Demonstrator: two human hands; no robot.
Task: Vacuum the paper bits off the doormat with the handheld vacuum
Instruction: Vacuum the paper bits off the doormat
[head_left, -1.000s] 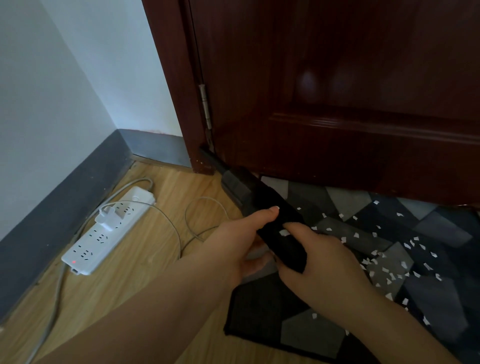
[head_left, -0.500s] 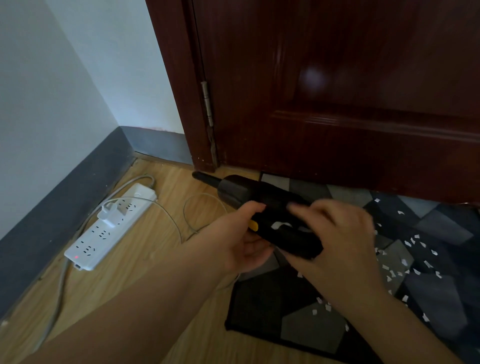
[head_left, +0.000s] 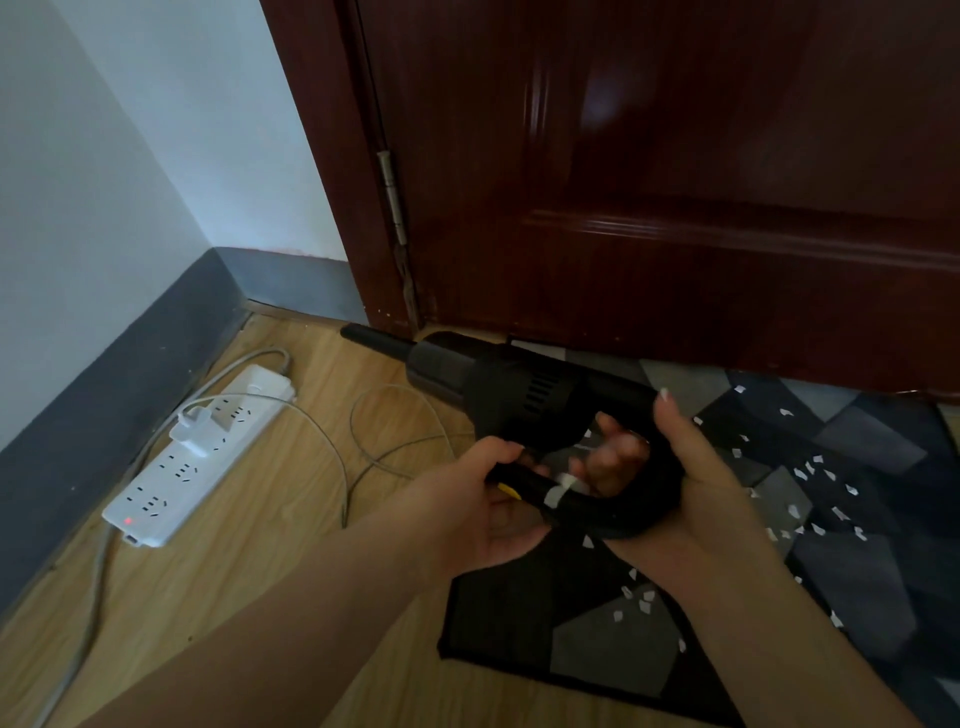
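Nearest the camera, two bare forearms reach in from the bottom edge, both cut off by the frame. The left hand (head_left: 480, 501) curls round the lower end of the handheld vacuum (head_left: 524, 410), thumb over the top beside a yellow mark and a white tag; its fingers are hidden under the handle. The right hand (head_left: 691, 467) wraps the curved back of the looped handle — thumb raised along the upper bar, fingertips showing through the loop. Both hands grip the vacuum and hold it above the left end of the doormat (head_left: 613, 639), its body lying roughly level and its narrow black nozzle pointing left toward the foot of the door frame.

The doormat, a patchwork of dark grey and black shapes, lies on the wooden floor (head_left: 249, 587); its right part runs out of view. White paper bits (head_left: 810, 467) are scattered across it, thickest to the right of the hands, with a few just below the wrists. The mat is so dark that its pattern is hard to read.

To the left, a white power strip (head_left: 192, 457) with a red light lies on the floor by the grey skirting, a white plug in it and thin grey cables looping toward the vacuum — where they end is hidden. Behind stands a dark red door (head_left: 675, 182), its top cut off.
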